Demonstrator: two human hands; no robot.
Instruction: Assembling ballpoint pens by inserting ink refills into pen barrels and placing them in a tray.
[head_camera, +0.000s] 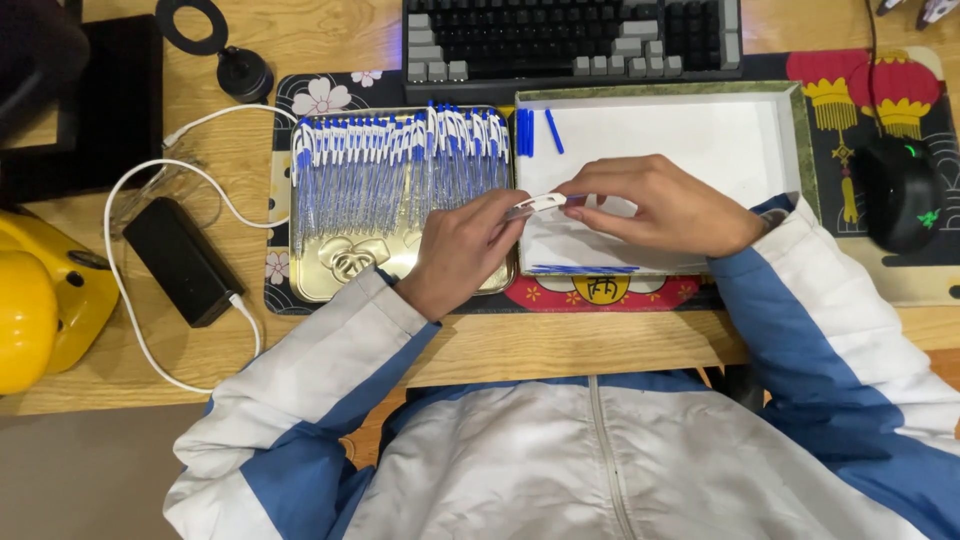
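Head view: left of the white box (740, 140), gold tin (340, 260) packed with a full row of blue-and-white pens (400, 165). Inside the box, only a few blue refills (527, 132) at the far left corner, more along the near edge. Judged barely begun, most pens untouched. Over the box's near left part, left hand (462, 250) and right hand (665, 205) meeting, fingertips of both pinching one pen (545, 205) held level, wrists low, sleeves angled inward.
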